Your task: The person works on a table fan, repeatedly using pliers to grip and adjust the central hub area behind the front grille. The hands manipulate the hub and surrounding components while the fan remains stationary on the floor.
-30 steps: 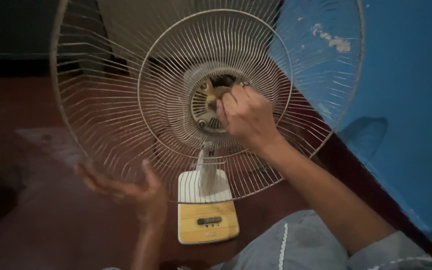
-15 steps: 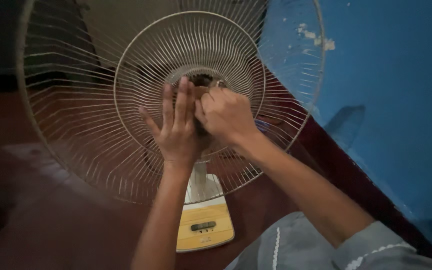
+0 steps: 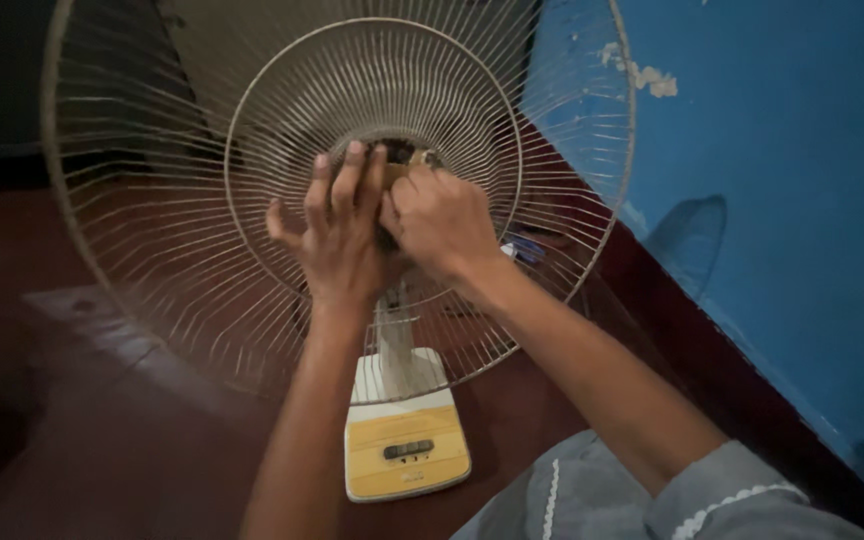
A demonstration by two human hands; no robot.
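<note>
both hands on fan hub (image 3: 399, 160) | left hand (image 3: 337, 235) flat, fingers spread | right hand (image 3: 437, 220) curled gripping it | yellow base (image 3: 407, 450) below wrists | blue wall (image 3: 782, 200) close right, floor (image 3: 102, 440) roomy left

We list: round pale wire fan guard (image 3: 152, 200), thin dull metal; yellow-and-white fan base (image 3: 407, 440), smooth plastic; blue wall (image 3: 802, 200), matt chipped paint.

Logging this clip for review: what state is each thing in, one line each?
Fan guard: blades absent, wire cage tilted toward the camera.
Fan hub: mostly covered by both hands.
Fan base: upright on the dark red floor.
Left hand: fingers extended, flat against the hub.
Right hand: fingers curled at the hub; grip unclear.
</note>
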